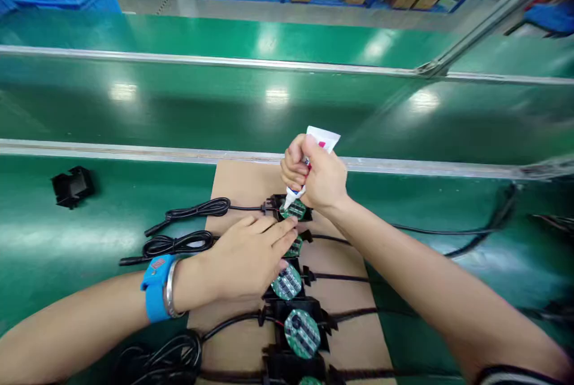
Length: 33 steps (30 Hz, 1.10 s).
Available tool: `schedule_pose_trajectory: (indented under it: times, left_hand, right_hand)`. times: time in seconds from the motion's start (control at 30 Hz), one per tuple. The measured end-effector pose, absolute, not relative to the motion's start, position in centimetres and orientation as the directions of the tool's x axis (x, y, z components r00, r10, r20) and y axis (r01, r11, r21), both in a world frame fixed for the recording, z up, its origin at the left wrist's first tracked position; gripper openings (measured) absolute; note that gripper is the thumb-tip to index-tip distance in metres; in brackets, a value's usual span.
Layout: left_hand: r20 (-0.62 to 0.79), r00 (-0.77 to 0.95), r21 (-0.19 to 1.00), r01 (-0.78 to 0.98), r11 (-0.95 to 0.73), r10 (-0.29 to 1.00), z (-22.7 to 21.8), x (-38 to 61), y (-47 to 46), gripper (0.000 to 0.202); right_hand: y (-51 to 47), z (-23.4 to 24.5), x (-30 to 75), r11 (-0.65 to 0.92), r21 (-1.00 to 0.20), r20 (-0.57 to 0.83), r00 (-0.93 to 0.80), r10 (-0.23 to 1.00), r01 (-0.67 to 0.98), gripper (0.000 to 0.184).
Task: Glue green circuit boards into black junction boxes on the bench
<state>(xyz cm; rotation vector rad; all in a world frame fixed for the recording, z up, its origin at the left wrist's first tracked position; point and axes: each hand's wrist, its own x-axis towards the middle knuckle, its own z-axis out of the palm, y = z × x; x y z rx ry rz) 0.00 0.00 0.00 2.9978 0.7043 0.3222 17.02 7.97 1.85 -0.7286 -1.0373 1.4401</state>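
My right hand (319, 173) is wrapped round a white glue tube (323, 137) with red print. The tube's tapered nozzle (289, 196) points down at a round green circuit board (293, 210) in the farthest black housing. Whether the tip touches the board I cannot tell. My left hand (246, 256) lies palm down with fingers stretched out, its fingertips at that housing's near edge. Under its fingers a second board (293, 246) is partly covered. Nearer to me sit another round board (287, 282) and a board with a dark round part (302, 333), each in a black housing.
The housings stand in a row on a cardboard sheet (237, 185) over a green surface. Coiled black cables (179, 245) lie left, and further cables (448, 231) run right. A loose black housing (72, 186) sits at far left. Metal rails (179, 149) cross behind.
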Motion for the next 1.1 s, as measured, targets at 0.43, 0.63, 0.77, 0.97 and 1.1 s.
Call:
schedule_pose_trajectory:
  times: [0.43,0.63,0.77,0.97,1.1]
  left_hand:
    - [0.168,0.873,0.163,0.433,-0.886,0.458,-0.3,0.2,-0.5,0.047]
    - [0.148,0.876,0.165,0.435,-0.885,0.458,-0.2,0.1,-0.6,0.047]
    - [0.16,0.874,0.159,0.435,-0.886,0.458,-0.2,0.1,-0.6,0.047]
    - [0.176,0.872,0.162,0.433,-0.887,0.457,-0.3,0.0,-0.6,0.047]
    - [0.164,0.87,0.173,0.439,-0.882,0.465,-0.4,0.0,-0.5,0.048]
  right_hand:
    - [7.3,1.9,16.3,0.066,-0.958,0.14,-0.255,0.957,-0.279,0.051]
    - [7.2,2.0,16.3,0.078,-0.966,0.145,-0.268,0.952,-0.245,0.053]
    - [7.0,2.3,16.9,0.095,-0.972,0.148,-0.243,0.959,-0.216,0.055]
    - [6.1,2.8,17.8,0.096,-0.975,0.145,-0.241,0.96,-0.2,0.055]
    - [5.6,3.2,18.2,0.101,-0.976,0.144,-0.23,0.962,-0.191,0.054]
